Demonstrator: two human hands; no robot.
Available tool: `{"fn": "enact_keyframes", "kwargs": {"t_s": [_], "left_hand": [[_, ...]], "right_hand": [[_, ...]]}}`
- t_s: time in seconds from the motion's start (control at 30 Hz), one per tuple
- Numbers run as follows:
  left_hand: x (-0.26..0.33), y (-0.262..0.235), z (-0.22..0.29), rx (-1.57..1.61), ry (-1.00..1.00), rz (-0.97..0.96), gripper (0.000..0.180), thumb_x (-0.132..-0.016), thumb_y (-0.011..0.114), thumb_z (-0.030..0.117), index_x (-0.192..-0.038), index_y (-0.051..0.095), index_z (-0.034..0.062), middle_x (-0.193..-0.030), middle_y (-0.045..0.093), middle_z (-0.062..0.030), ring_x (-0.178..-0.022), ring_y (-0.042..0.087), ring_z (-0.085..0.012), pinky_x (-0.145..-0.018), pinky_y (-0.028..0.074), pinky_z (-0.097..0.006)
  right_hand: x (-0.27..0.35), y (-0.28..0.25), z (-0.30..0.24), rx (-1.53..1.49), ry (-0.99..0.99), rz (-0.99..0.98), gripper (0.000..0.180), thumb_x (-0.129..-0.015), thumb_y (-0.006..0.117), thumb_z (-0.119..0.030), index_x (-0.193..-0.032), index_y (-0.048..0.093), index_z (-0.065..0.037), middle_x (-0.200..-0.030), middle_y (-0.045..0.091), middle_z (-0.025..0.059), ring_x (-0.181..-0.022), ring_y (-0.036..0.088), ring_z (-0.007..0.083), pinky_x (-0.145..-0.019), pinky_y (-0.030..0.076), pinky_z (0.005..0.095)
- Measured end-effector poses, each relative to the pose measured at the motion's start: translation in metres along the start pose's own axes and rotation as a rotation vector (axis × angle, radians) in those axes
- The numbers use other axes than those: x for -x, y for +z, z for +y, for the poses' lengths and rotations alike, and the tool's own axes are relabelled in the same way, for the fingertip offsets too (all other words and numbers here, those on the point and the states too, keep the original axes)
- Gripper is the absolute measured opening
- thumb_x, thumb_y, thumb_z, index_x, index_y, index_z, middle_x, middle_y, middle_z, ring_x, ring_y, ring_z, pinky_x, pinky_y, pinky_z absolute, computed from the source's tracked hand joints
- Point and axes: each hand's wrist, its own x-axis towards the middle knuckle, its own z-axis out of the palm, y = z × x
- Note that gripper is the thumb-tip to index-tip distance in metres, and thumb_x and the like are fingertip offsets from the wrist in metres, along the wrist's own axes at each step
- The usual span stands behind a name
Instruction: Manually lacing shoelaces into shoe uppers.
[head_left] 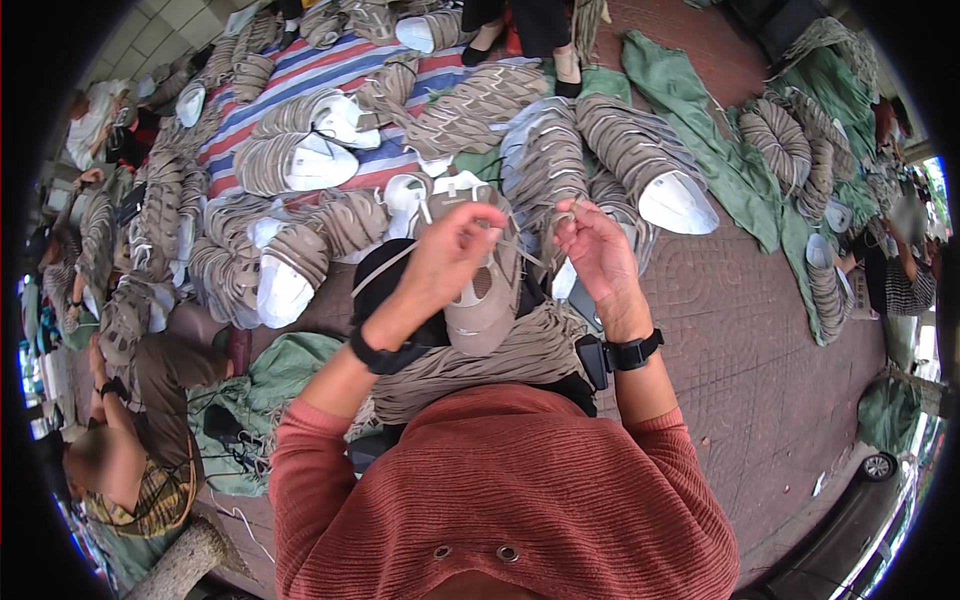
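Observation:
On my lap rests a taupe shoe upper (pixel 484 300), its toe toward me and its white-lined opening away from me. A flat beige shoelace (pixel 385 268) trails off its left side, and another strand runs on the right. My left hand (pixel 452 250) is over the upper's left side, its fingers curled; what they pinch, if anything, is hidden. My right hand (pixel 603 258), palm partly up, is to the right of the upper, fingertips pinched on a thin lace end. A thick bundle of beige laces (pixel 490 370) lies across my lap under the toe.
Stacks of nested taupe uppers (pixel 290 255) with white linings lie ahead and to the left, some on a striped sheet (pixel 385 75). More stacks (pixel 640 150) are at the right, beside green cloth (pixel 690 130). A person (pixel 140 460) sits at my left; someone's feet (pixel 567 72) are ahead.

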Motion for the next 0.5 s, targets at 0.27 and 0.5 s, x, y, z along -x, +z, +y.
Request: {"fn": "enact_keyframes", "kwargs": {"t_s": [0.27,0.5], "left_hand": [[-0.007,0.017,0.007,0.156,-0.121,0.001,0.017,-0.086,0.060,0.011,-0.099,0.057,0.0020,-0.071,0.059,0.0009,-0.059,0.051,-0.0041,-0.052,0.040,-0.018],[-0.003,0.005,-0.001,0.238,-0.216,-0.069,0.013,-0.088,0.057,0.009,-0.097,0.058,0.0000,-0.074,0.059,-0.0010,-0.058,0.050,-0.0037,-0.052,0.041,-0.018]], "right_hand": [[0.006,0.034,0.017,0.344,-0.078,-0.092,0.010,-0.084,0.061,-0.010,-0.091,0.060,-0.002,-0.070,0.059,-0.0012,-0.060,0.047,0.0039,-0.056,0.035,0.0178],[0.003,0.039,0.017,0.376,-0.064,-0.097,0.008,-0.085,0.060,-0.013,-0.084,0.060,-0.005,-0.065,0.056,-0.0013,-0.056,0.046,0.0039,-0.052,0.031,0.0173]]}}
